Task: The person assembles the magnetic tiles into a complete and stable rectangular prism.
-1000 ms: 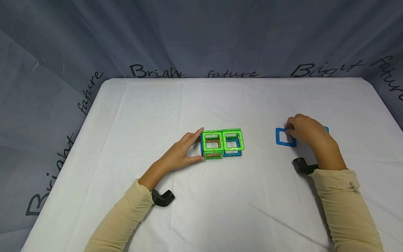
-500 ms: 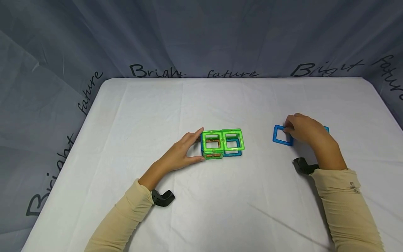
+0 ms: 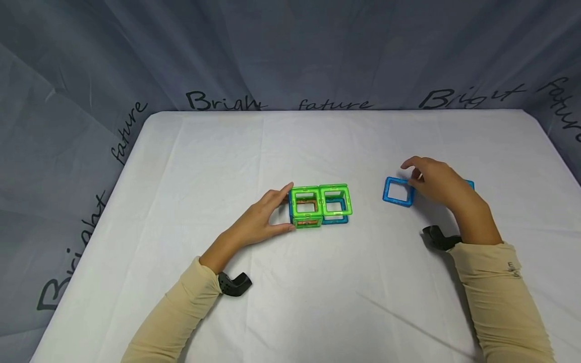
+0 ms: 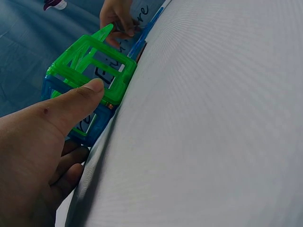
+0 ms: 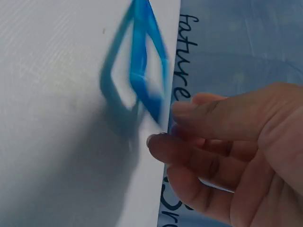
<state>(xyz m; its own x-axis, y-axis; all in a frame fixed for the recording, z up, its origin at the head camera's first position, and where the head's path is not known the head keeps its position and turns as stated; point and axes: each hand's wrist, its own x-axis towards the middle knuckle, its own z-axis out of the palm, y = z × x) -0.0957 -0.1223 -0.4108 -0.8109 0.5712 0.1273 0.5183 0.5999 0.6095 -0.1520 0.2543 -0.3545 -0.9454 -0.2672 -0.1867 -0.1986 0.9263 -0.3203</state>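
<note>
Two joined box-like shapes of green, blue and orange square magnetic tiles [image 3: 306,222] stand on the table. My left hand [image 3: 256,222] holds the left end, thumb on the front green tile [image 4: 124,78] and fingers round the far side. The left end has a blue side; under the right green top tile [image 3: 348,201] lies a blue one. To the right, my right hand [image 3: 438,184] pinches a blue square magnetic tile [image 3: 398,202] near its right edge, index finger raised. In the right wrist view that blue tile [image 5: 138,47] is blurred and tilted above its shadow.
Another blue piece [image 3: 470,184] shows just past my right hand, mostly hidden by it. A white cloth [image 3: 327,292] covers the table, and a grey curtain [image 3: 290,50] with handwriting hangs behind. A dark camera mount [image 3: 235,285] sticks out from the left wrist.
The blue tile in my right hand has shifted left and slightly away from me. The right index finger has lifted and stretched out. My left hand and the built shape stay put.
</note>
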